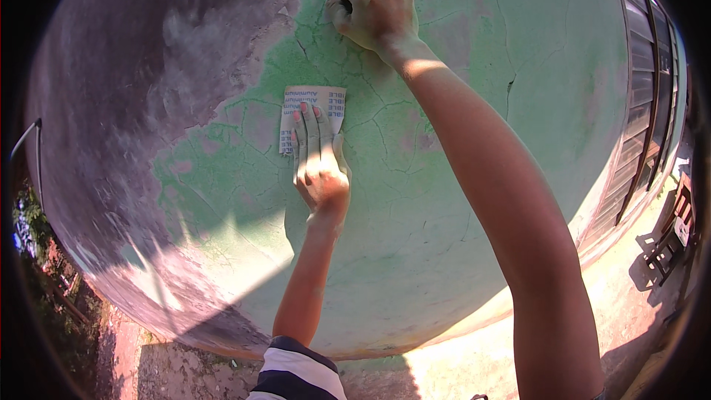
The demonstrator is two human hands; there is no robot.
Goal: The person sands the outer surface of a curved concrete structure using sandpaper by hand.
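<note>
My left hand point(320, 167) presses a piece of sandpaper point(323, 98) against the wall, its dusty fingers stretched over the printed pale backing. The abrasive side faces the wall and is hidden. Higher up and to the right, my right hand point(378, 11) is curled into a fist against the wall. A dark hollow shows inside its bent fingers; whether they hold anything is hidden. Around both hands the wall point(385, 200) has cracked green paint, with dust and pinkish worn patches. To the left it turns into a rough purple-grey area point(148, 81) with a ragged, flaking edge.
A slatted window point(641, 96) with dark bars lies at the right. Beyond it a wooden chair point(670, 233) stands on the sunlit ground point(615, 289). A thin bent metal rod point(37, 148) and plants point(44, 267) show at the left rim.
</note>
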